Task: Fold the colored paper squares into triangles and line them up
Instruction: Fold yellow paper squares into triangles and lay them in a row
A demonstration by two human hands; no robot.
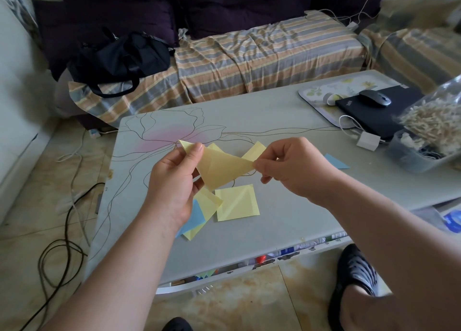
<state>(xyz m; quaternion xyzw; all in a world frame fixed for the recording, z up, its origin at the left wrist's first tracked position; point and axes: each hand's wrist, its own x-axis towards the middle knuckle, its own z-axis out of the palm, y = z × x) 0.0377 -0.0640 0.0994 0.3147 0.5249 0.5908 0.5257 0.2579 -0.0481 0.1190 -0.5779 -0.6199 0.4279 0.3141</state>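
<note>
A yellow paper folded into a triangle (220, 167) is held up above the grey table (287, 201). My left hand (174, 181) pinches its left corner and my right hand (296, 168) pinches its right corner. Below it a creased yellow square (237, 202) lies flat on the table. Another yellow sheet (208, 207) and a blue sheet (195, 218) overlap beside my left wrist. More yellow paper (254, 151) shows behind the held triangle. A blue triangle (335, 161) lies to the right of my right hand.
At the table's right end stand a tray (316, 91), a black laptop (379, 111) with a mouse (375, 98), a white charger (368, 141) and a tub of small wooden pieces (424, 141). A striped sofa with a black bag (119, 58) is behind. Cables lie on the floor at left.
</note>
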